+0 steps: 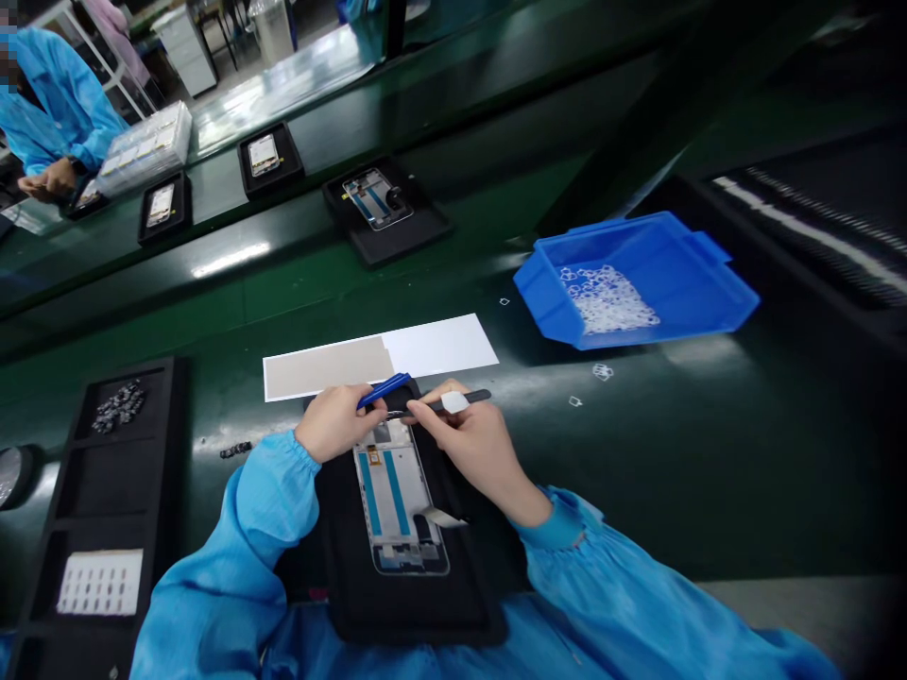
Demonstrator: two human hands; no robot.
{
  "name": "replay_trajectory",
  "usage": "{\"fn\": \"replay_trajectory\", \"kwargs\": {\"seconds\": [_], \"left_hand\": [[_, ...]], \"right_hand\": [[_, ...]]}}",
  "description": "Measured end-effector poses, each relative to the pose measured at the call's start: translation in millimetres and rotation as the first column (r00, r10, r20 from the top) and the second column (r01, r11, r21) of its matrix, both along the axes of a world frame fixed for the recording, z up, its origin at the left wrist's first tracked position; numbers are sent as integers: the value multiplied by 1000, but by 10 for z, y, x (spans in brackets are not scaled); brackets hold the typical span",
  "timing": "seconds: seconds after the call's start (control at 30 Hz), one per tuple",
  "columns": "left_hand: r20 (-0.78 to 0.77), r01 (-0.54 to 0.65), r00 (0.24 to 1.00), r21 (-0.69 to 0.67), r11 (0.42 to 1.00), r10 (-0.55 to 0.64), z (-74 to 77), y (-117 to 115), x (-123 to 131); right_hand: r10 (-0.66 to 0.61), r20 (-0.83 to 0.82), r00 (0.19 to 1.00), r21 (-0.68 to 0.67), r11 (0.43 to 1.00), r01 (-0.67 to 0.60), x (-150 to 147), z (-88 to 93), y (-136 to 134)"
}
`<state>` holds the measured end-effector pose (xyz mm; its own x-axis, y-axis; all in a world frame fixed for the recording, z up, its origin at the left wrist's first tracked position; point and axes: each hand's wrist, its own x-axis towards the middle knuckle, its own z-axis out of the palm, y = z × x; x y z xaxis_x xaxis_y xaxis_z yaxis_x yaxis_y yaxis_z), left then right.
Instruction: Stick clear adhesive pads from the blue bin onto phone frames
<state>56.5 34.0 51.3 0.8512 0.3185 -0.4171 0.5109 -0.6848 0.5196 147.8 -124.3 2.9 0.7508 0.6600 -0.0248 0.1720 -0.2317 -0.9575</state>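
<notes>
An opened phone frame (pixel 389 491) with two blue strips lies in a black tray (pixel 340 586) in front of me. My left hand (pixel 340 418) is closed on a blue pen-like tool (pixel 385 388) at the phone's top end. Opposite it, my right hand (pixel 476 442) grips dark tweezers (pixel 480 396) with a white piece on them, their tip at the phone's top edge. The fingertips of both hands are close together there. A loose flex strip (pixel 445 518) sticks out over the phone's lower right side.
A blue bin (pixel 680 283) of small clear rings stands at the right. A white and beige sheet (pixel 446 345) lies beyond my hands. At the left is a black compartment tray (pixel 166 453). Trays with phones (pixel 379 200) line the back, near a person's hands (pixel 49 179).
</notes>
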Motion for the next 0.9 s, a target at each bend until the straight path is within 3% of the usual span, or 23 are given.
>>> {"fn": "replay_trajectory", "kwargs": {"seconds": [0.23, 0.6, 0.9], "left_hand": [[-85, 67, 995, 146, 987, -55, 49, -55, 32], [-48, 32, 998, 108, 994, -27, 10, -49, -7], [-48, 18, 999, 129, 991, -12, 15, -55, 17]], "right_hand": [[-7, 124, 992, 33, 999, 3, 11, 3, -56], [64, 226, 972, -4, 998, -64, -30, 26, -24], [58, 175, 983, 31, 997, -64, -28, -12, 10]]}}
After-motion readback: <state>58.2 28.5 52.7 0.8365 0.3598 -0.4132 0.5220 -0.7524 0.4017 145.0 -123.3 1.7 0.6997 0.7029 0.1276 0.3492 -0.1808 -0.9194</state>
